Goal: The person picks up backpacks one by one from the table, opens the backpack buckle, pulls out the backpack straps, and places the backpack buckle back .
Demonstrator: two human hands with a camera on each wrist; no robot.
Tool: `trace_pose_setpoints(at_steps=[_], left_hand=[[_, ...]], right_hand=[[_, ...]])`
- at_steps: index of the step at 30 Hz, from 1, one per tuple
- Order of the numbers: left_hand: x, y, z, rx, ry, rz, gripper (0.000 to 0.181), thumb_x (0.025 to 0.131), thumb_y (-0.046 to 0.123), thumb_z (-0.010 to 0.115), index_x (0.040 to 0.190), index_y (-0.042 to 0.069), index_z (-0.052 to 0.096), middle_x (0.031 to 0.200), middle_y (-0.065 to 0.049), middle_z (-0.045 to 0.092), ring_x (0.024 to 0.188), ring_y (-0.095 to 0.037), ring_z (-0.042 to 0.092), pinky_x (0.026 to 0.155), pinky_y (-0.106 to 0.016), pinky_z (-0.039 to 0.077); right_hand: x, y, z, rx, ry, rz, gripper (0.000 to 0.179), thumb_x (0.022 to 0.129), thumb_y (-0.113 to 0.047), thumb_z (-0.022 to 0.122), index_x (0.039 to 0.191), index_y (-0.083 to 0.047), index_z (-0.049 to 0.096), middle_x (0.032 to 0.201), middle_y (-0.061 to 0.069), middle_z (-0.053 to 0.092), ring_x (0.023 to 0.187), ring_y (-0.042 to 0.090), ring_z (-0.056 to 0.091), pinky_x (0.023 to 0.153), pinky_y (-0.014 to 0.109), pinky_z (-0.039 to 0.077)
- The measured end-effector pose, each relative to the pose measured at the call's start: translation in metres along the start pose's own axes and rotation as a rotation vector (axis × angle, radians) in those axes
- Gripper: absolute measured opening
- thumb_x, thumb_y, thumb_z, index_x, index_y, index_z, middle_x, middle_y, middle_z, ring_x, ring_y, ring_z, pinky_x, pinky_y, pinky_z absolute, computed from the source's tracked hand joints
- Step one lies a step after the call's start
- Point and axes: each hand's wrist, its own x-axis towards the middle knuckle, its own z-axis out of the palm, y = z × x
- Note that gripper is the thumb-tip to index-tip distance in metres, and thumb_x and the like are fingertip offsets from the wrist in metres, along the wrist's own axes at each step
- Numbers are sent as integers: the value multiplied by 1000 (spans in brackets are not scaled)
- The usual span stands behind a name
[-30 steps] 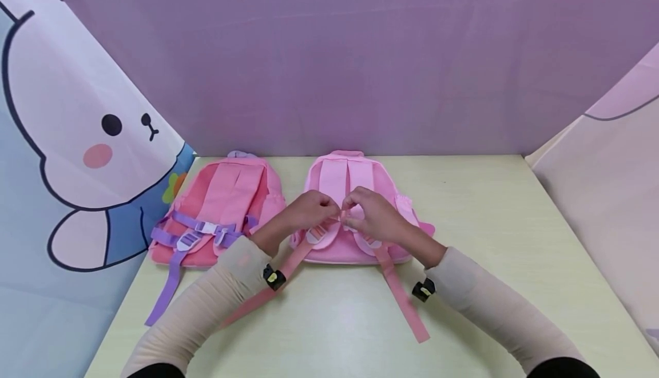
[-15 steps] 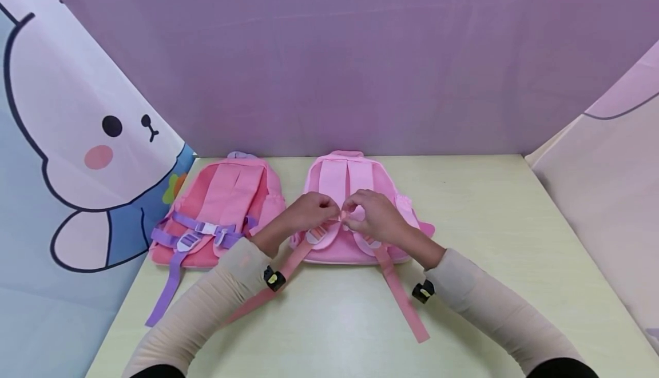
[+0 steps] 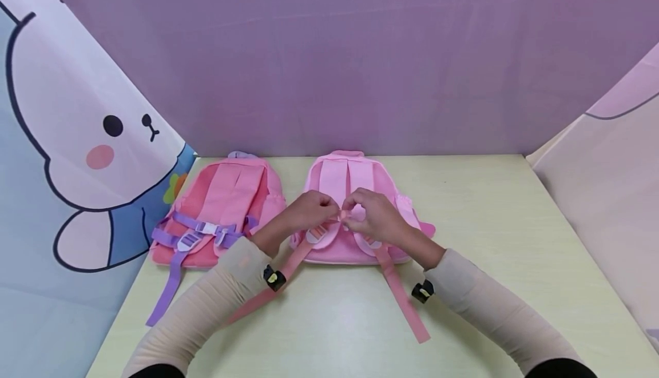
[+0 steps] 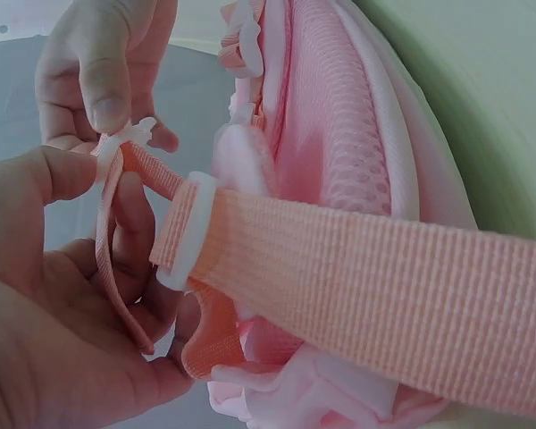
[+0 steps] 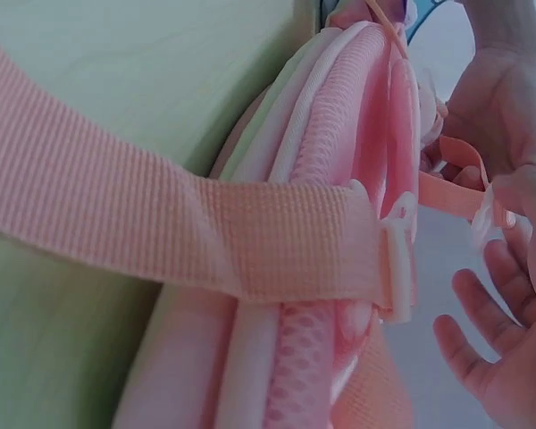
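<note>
1 coral bag [image 3: 238, 167], 1 pink bag [image 3: 334, 176] on 1 counter [image 3: 489, 212]; left hand [image 3: 310, 209], right hand [image 3: 378, 217] both pinching 1 white clip [image 4: 130, 138] on thin strap [image 4: 104, 223].

Backpacks [image 3: 334, 176]: showing no readable words or numbers.
Straps [image 3: 404, 301]: bearing no readable label.
Backdrop [image 3: 360, 80]: carrying no legible lettering.

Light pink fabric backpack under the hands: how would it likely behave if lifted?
The backpack would probably flex, since it looks soft and padded. One flat salmon webbing strap would likely dangle, its end lying loose.
</note>
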Motion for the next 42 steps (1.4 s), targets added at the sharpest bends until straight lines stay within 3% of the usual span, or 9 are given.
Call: trace_pose_setpoints(at_steps=[5, 12, 25, 33, 42], left_hand=[[-2, 2, -3, -31, -20, -19, 26, 99, 32, 59, 95, 12, 74, 82, -4, 62, 74, -17, 60, 60, -24, 49], [-3, -2, -8, -58, -67, 14, 26, 103, 28, 57, 111, 10, 73, 93, -5, 64, 81, -17, 59, 68, -26, 49], [-4, -2, -8, -93, -76, 31, 24, 105, 21, 54, 104, 6, 73, 83, -4, 60, 71, -14, 55, 61, -24, 46], [-1, 0, -5, -138, -126, 30, 24, 106, 17, 50, 96, 3, 66, 76, -4, 53, 65, -14, 53, 56, -24, 47], [-4, 0, -7, -97, -91, 39, 22, 106, 21, 53, 104, 6, 69, 81, -5, 56, 69, -15, 54, 59, -25, 47]], right_hand=[[0, -5, -3, -83, -42, 15, 38, 85, -20, 83, 119, -12, 68, 113, 3, 70, 109, 26, 68, 97, 40, 55], [-1, -7, -3, -113, -19, 23, 30, 86, -21, 82, 114, -16, 71, 110, 0, 72, 107, 23, 68, 96, 40, 55], [-1, -3, -2, -92, 10, 9, 26, 86, -18, 81, 110, -14, 72, 106, 2, 72, 103, 26, 69, 92, 40, 56], [-1, -2, 0, -77, 35, -28, 30, 86, -16, 82, 113, -12, 72, 106, 4, 72, 101, 25, 69, 90, 38, 58], [0, -2, 1, -89, 36, -34, 30, 86, -18, 82, 114, -12, 72, 107, 4, 73, 101, 24, 69, 90, 38, 57]])
